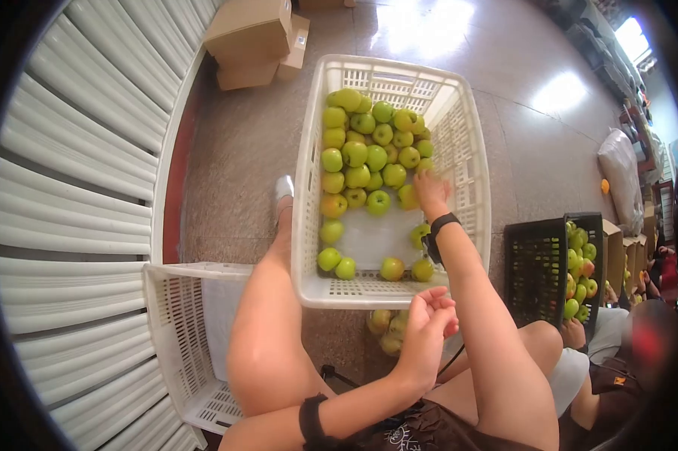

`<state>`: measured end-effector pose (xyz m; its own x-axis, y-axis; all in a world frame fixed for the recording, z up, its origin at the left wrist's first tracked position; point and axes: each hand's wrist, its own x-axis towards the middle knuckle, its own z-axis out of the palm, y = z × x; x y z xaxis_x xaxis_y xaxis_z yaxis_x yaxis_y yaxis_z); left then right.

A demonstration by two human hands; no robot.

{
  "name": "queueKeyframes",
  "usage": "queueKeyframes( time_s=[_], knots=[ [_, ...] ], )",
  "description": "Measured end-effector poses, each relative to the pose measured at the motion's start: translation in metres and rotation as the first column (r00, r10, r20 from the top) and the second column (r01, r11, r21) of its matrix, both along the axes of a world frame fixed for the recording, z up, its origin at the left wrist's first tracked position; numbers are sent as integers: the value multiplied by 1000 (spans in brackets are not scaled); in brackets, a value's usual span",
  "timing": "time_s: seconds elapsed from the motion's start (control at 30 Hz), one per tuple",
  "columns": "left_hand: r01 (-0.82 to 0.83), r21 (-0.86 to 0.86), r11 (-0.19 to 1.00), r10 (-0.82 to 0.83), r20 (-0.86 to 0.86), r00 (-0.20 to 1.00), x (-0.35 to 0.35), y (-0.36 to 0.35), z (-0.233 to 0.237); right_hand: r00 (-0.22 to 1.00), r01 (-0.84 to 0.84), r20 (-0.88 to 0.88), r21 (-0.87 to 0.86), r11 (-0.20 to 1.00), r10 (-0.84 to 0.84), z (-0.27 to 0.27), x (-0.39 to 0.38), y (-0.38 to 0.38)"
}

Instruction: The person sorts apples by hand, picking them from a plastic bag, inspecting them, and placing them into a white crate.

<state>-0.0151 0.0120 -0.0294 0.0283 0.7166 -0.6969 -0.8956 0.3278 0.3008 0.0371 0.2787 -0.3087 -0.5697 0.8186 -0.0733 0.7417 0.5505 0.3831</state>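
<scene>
A white plastic crate (314,248) stands in front of me, with many green apples (354,154) heaped in its far part and a few along its near end. My right hand (433,192), with a black watch on the wrist, reaches into the crate at the right edge of the heap. Its fingers are slightly blurred and spread, touching or just beside the apples; no apple shows plainly in its grasp. Outside the crate's near rim hangs my left hand (429,327). Its fingers are loosely curled and apart, with nothing visible in them.
Below the near rim lie apples in a clear bag (388,331). A second white crate (177,331) is at my left, near white slats (76,225). Cardboard boxes (252,37) sit farther off. On the right, another person (617,376) is beside a black crate (534,263) of apples.
</scene>
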Motion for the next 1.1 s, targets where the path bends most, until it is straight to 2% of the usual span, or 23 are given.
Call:
queueKeyframes(
  time_s=[0.03,0.13,0.23,0.33,0.37,0.43,0.53,0.57,0.6,0.63,0.67,0.73,0.77,0.83,0.87,0.97,1.03,1.07,1.1],
  knots=[
    [29,7,1000,-29,3,1000,-1,-1,0,993,-117,8,160,980,117,-20,4,10],
    [38,9,999,-38,19,999,-4,-2,0,986,-167,9,172,971,168,-39,12,25],
    [34,2,999,-34,7,999,-1,-2,-4,996,-41,76,41,998,38,-29,6,26],
    [30,-3,1000,-30,-14,999,4,-4,-12,964,110,-234,-89,990,-128,10,4,13],
    [25,-1,1000,-25,-20,999,6,-6,-13,918,60,-387,-88,994,-90,21,6,6],
    [11,19,1000,-10,-35,999,7,-2,-13,751,-40,-660,-47,998,-1,52,4,0],
    [-29,50,998,33,-85,996,7,6,-10,450,-162,-816,-473,866,-362,131,0,-23],
    [-23,83,996,33,-120,992,8,7,-12,267,-288,-699,-715,637,-663,158,5,-34],
    [5,142,990,29,-238,971,11,8,-19,160,-446,-541,-786,428,-826,195,10,-51],
    [41,199,979,32,-352,936,14,9,-28,88,-606,-331,-766,213,-940,229,19,-71],
    [82,251,964,44,-459,887,17,8,-29,87,-664,-253,-736,133,-964,258,30,-88],
    [65,364,929,177,-593,786,21,7,-16,106,-770,-99,-638,-19,-989,300,54,-120],
    [61,419,906,249,-644,724,23,7,-11,122,-782,-102,-622,-33,-987,311,68,-136],
    [189,577,794,304,-647,699,23,6,-8,170,-806,-110,-588,-74,-979,328,93,-166],
    [246,641,727,336,-644,687,24,5,-7,118,-799,-50,-598,-65,-992,333,101,-181],
    [481,639,600,298,-737,607,27,-6,4,-22,-793,143,-605,-70,-989,327,123,-218],
    [614,606,506,279,-788,548,25,-9,6,-37,-853,164,-519,-55,-986,306,134,-232],
    [638,602,480,247,-791,560,24,-7,4,-43,-880,175,-473,-45,-984,301,137,-236],
    [662,598,452,213,-793,570,23,-4,1,-42,-837,103,-546,-21,-994,310,132,-242]
  ],
)
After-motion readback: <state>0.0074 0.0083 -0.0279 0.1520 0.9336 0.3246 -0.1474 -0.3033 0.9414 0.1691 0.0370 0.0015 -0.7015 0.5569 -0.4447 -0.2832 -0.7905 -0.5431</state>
